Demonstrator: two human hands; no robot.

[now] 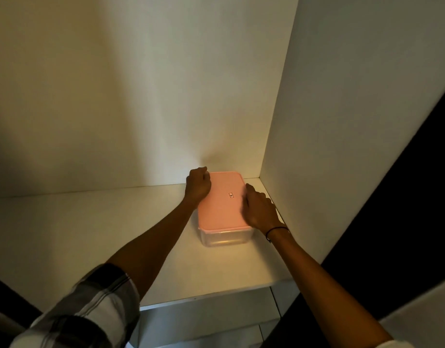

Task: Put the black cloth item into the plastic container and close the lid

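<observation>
A clear plastic container [225,238] with a pink lid [222,204] stands on a white shelf, near its back right corner. The lid lies flat on top of the box. My left hand [197,185] rests on the lid's far left edge with its fingers curled over the rim. On the lid's right edge lies my right hand [260,208], fingers bent down along the side. The black cloth item is not in view; the clear wall facing me shows nothing dark behind it.
The white shelf [90,234] runs left from the container and ends in a front edge [203,296]. A back wall [141,96] and a right side panel [342,121] close in the corner. Dark space lies right of the panel.
</observation>
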